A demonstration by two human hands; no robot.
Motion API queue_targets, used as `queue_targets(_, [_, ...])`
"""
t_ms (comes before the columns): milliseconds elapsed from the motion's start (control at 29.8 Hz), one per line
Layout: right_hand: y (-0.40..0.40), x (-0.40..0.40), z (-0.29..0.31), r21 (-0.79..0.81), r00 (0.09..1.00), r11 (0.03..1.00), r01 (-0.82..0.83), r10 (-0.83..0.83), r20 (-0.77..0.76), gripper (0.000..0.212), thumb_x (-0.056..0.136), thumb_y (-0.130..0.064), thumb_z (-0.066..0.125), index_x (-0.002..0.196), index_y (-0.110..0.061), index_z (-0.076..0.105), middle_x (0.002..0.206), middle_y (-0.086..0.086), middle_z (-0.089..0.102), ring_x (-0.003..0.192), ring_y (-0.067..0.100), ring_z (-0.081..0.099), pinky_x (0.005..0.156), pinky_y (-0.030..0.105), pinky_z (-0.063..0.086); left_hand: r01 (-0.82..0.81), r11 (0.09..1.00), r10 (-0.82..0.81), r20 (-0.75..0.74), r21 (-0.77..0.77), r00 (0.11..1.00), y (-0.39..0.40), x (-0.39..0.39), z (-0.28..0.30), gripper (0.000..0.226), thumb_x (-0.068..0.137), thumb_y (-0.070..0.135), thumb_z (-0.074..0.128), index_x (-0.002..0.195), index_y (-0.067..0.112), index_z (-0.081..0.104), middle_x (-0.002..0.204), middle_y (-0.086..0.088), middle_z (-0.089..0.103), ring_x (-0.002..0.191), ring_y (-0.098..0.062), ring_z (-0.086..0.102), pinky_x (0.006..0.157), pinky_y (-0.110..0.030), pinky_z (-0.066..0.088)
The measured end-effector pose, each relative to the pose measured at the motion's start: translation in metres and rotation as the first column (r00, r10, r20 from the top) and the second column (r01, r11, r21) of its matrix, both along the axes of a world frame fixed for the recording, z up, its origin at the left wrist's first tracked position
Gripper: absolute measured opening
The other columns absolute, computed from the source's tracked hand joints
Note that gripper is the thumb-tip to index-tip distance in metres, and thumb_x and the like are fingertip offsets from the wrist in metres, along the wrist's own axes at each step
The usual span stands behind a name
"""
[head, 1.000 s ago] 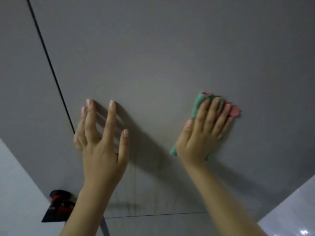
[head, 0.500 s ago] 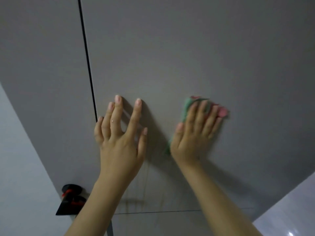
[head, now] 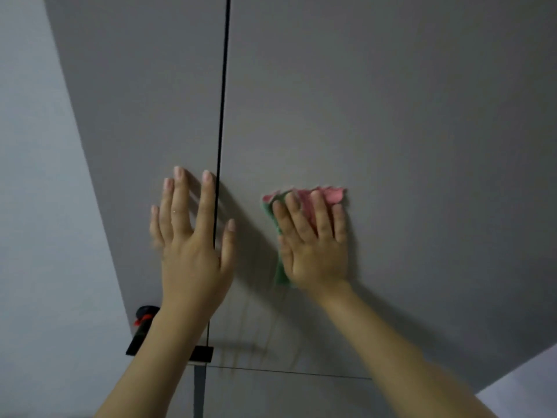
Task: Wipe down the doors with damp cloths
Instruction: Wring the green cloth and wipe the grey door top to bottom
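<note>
Two bare forearms reach up to a pair of flat grey cabinet doors, seen from below. The right hand (head: 313,236) lies flat with straight fingers, pressing a folded green and pink cloth (head: 304,200) against the right-hand door (head: 391,131), toward that door's lower left, a little right of the dark vertical seam (head: 222,86) between the doors. The left hand (head: 193,236) is spread open with straight fingers and holds nothing; it sits over the seam, at or just off the surface, apparently bracing.

This looks like the middle of a wiping pass on the right-hand door. Faint brownish drip streaks (head: 256,336) run down below the cloth to the door's bottom edge, so the next move probably calls for firm, overlapping strokes downward over them, keeping the cloth flat.

The left-hand door (head: 135,101) meets a pale wall (head: 39,206) at its outer edge. A black and red object (head: 144,327), too unclear to name, sits near that door's bottom edge. Lighting is dim and even.
</note>
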State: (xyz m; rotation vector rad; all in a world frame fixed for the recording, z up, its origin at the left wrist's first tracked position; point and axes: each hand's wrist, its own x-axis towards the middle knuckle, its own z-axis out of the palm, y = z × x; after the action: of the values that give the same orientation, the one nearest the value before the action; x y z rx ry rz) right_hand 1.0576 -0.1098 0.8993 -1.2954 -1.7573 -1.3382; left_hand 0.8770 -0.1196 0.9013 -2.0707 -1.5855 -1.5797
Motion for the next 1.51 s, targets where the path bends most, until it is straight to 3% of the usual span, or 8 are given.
queue_targets(101, [-0.01,0.016,0.004,-0.049,0.99,0.999,-0.012,0.018,0.139,0.05,0.091,-0.032,0.04,0.141,-0.027,0.04,0.141,-0.005,0.034,0.132,0.027,0.032,0.115,0.042,0.009,0.054,0.998,-0.054,0.014,0.024,0.998,0.001,-0.009,0.0,0.057,0.097,0.031,0.042,0.15,0.018,0.026,0.159,-0.008,0.01,0.147,-0.023,0.005,0.117,-0.051,0.01])
queue_targets(269, [0.015,-0.03,0.037,0.17,0.949,0.979,0.113,-0.056,-0.31,0.052,0.097,-0.031,0.034,0.145,-0.011,0.03,0.147,0.006,0.027,0.135,0.038,0.027,0.115,0.049,0.009,0.006,0.999,-0.004,0.064,-0.045,0.998,0.0,-0.035,-0.012,0.062,0.094,0.038,0.034,0.152,0.019,0.02,0.16,-0.004,0.004,0.147,-0.016,-0.001,0.118,-0.048,0.002])
queue_targets(470, [0.021,-0.07,0.016,-0.036,0.988,0.995,-0.088,0.092,0.126,0.05,0.094,-0.031,0.042,0.142,-0.021,0.035,0.145,-0.004,0.029,0.135,0.028,0.028,0.114,0.045,0.01,0.056,0.998,-0.055,0.052,-0.019,0.997,0.01,-0.057,-0.026,0.061,0.094,0.032,0.037,0.151,0.017,0.02,0.159,-0.005,0.006,0.147,-0.016,0.001,0.119,-0.043,0.01])
queue_targets(739, [0.037,-0.103,0.04,0.138,0.991,0.99,0.01,0.009,-0.134,0.051,0.098,-0.032,0.036,0.145,-0.013,0.03,0.147,0.003,0.025,0.136,0.036,0.025,0.114,0.051,0.012,0.067,0.985,-0.052,0.1,-0.158,0.994,0.01,-0.086,-0.057,0.067,0.095,0.047,0.031,0.152,0.02,0.008,0.16,-0.003,-0.007,0.147,-0.017,-0.006,0.117,-0.025,-0.002])
queue_targets(941, [0.03,-0.098,0.013,-0.126,0.925,0.984,-0.129,0.166,0.342,0.05,0.095,-0.031,0.042,0.144,-0.022,0.034,0.148,-0.005,0.027,0.137,0.024,0.026,0.116,0.042,0.006,0.108,0.975,-0.076,0.168,-0.195,0.983,0.011,-0.088,-0.076,0.071,0.094,0.04,0.042,0.15,0.02,0.004,0.158,0.001,-0.012,0.147,-0.012,-0.009,0.117,-0.028,0.002])
queue_targets(1176, [0.047,-0.129,0.033,0.012,0.988,0.996,-0.084,0.082,0.134,0.055,0.099,-0.033,0.035,0.149,-0.016,0.019,0.152,0.002,0.023,0.14,0.032,0.017,0.117,0.048,0.003,0.177,0.959,-0.122,0.241,-0.22,0.963,0.008,-0.092,-0.101,0.072,0.094,0.04,0.042,0.149,0.019,0.001,0.158,0.006,-0.011,0.146,-0.006,-0.007,0.117,-0.019,0.001])
queue_targets(1377, [0.041,-0.121,-0.009,-0.217,0.829,0.968,-0.126,0.223,0.513,0.06,0.096,-0.031,0.047,0.15,-0.017,0.023,0.156,-0.003,0.018,0.144,0.026,0.009,0.119,0.043,0.004,0.179,0.949,-0.09,0.32,-0.259,0.943,0.004,-0.085,-0.122,0.071,0.095,0.043,0.04,0.15,0.023,-0.001,0.159,0.007,-0.011,0.146,-0.006,-0.005,0.118,-0.031,0.01])
queue_targets(1512, [0.036,-0.107,-0.006,-0.186,0.856,0.972,-0.145,0.218,0.47,0.06,0.095,-0.028,0.048,0.15,-0.018,0.025,0.156,-0.004,0.02,0.145,0.024,0.014,0.119,0.043,0.006,0.196,0.929,-0.088,0.326,-0.313,0.941,-0.004,-0.089,-0.142,0.074,0.093,0.051,0.034,0.145,0.032,-0.014,0.155,0.015,-0.021,0.144,-0.001,-0.01,0.118,-0.026,0.007])
